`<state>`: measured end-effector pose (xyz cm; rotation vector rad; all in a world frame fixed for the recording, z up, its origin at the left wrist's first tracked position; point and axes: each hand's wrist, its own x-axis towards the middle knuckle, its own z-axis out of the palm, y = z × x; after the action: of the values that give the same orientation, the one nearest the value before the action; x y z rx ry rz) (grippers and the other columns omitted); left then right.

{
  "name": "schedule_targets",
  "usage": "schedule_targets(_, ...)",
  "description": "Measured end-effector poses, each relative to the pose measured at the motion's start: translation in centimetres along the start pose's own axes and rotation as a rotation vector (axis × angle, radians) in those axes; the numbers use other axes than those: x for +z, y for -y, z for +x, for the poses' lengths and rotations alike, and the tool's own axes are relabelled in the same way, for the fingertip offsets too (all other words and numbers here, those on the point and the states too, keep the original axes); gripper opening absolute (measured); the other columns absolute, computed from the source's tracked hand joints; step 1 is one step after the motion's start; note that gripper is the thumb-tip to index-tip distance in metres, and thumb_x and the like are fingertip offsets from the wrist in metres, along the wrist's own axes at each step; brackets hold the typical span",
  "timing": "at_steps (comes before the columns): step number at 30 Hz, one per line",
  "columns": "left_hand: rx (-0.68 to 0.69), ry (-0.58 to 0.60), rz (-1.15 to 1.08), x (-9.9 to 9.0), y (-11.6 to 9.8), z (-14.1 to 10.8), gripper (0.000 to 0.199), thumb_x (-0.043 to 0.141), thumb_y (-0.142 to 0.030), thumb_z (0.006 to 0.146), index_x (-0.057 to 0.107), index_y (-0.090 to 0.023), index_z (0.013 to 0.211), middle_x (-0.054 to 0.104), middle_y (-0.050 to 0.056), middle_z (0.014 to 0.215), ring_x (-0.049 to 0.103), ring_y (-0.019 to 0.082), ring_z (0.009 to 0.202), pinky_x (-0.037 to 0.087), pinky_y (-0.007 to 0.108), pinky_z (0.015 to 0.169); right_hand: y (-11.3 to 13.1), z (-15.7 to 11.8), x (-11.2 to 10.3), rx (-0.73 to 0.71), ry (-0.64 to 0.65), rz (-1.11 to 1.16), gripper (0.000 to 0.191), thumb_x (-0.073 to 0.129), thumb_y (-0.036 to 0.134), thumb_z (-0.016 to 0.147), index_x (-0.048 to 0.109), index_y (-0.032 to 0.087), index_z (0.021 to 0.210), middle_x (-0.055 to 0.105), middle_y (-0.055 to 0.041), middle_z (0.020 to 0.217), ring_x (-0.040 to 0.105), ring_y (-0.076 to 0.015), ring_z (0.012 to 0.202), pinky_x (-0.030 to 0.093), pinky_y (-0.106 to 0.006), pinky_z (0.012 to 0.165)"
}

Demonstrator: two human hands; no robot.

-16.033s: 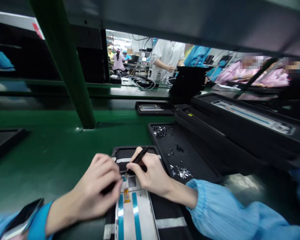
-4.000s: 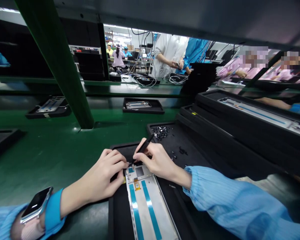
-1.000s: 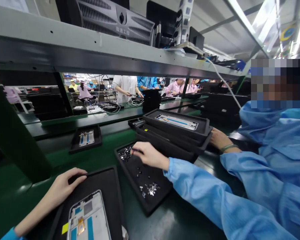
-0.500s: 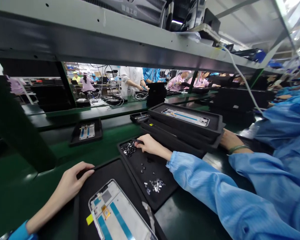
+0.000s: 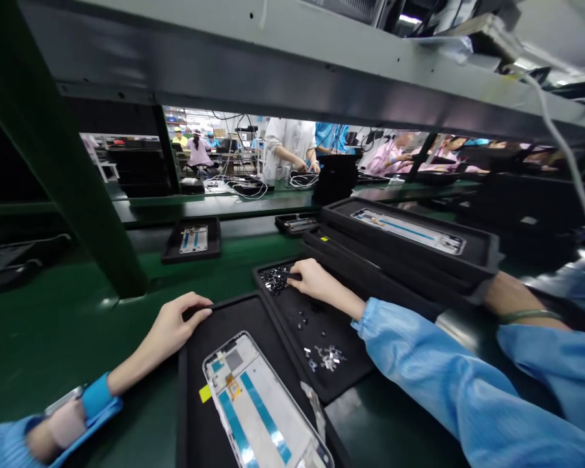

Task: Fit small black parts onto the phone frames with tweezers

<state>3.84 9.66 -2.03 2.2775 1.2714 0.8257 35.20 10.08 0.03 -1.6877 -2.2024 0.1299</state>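
My left hand (image 5: 178, 325) pinches the upper left corner of a black tray (image 5: 234, 309) between thumb and fingers. In that tray lies a silvery phone frame (image 5: 258, 396) with two blue strips, a small orange flex piece and a yellow tab. My right hand (image 5: 316, 283) holds dark tweezers (image 5: 290, 275), their tips down in a heap of tiny black and shiny parts (image 5: 273, 279). The heap fills the far corner of a second black tray (image 5: 292, 312). A loose pile of small silvery pieces (image 5: 329, 357) is spread in its near part.
To the right, a stack of black trays (image 5: 370, 260) carries another phone frame (image 5: 409, 231); a co-worker's hand (image 5: 517, 299) touches its right end. A smaller tray (image 5: 168, 250) sits farther back. A metal shelf (image 5: 283, 71) spans overhead, with a green post (image 5: 92, 195) at left.
The camera view has swung left, so everything sits farther right. My left hand stays at the tray's corner, and my right hand remains over the heap with the tweezers.
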Motion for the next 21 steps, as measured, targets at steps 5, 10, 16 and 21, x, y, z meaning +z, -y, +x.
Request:
schedule_targets(5,-0.012,-0.002,-0.024,-0.1,-0.4,0.0,0.030,0.051,-0.043,0.076,0.067,-0.018,0.085,0.069,0.005,0.086,0.063,0.023,0.083,0.048,0.031,0.075,0.1,-0.1,-0.3,0.027,0.004,-0.035,0.013,0.058,0.017,0.075,0.066,0.013,0.067,0.065,-0.0073,0.066,0.058,-0.0163,0.065,0.034,-0.023,0.057)
schedule_targets(10,-0.021,0.013,-0.021,-0.4,-0.8,-0.1,0.030,0.050,-0.042,0.077,0.066,-0.019,0.087,0.068,0.005,0.089,0.062,0.023,0.086,0.047,0.032,0.077,0.4,0.0,-0.8,0.040,0.018,-0.035,0.019,0.058,0.019,0.078,0.064,0.013,0.061,0.062,-0.0062,0.059,0.055,-0.0143,0.057,0.031,-0.023,0.054)
schedule_targets(16,-0.015,0.014,-0.027,-0.2,-0.6,-0.1,0.030,0.050,-0.042,0.078,0.066,-0.019,0.088,0.069,0.005,0.090,0.062,0.023,0.087,0.048,0.031,0.078,0.7,-0.2,-1.2,0.089,0.033,0.001,0.021,0.057,0.019,0.079,0.063,0.013,0.060,0.061,-0.0040,0.054,0.055,-0.0132,0.053,0.031,-0.022,0.052)
schedule_targets(21,-0.014,0.011,-0.041,-0.2,-0.8,0.0,0.030,0.050,-0.042,0.077,0.067,-0.018,0.087,0.069,0.005,0.088,0.062,0.023,0.086,0.048,0.032,0.078,0.9,-0.3,-1.4,0.122,0.056,0.039,0.021,0.055,0.019,0.081,0.064,0.012,0.064,0.062,-0.0033,0.052,0.059,-0.0131,0.053,0.035,-0.020,0.053)
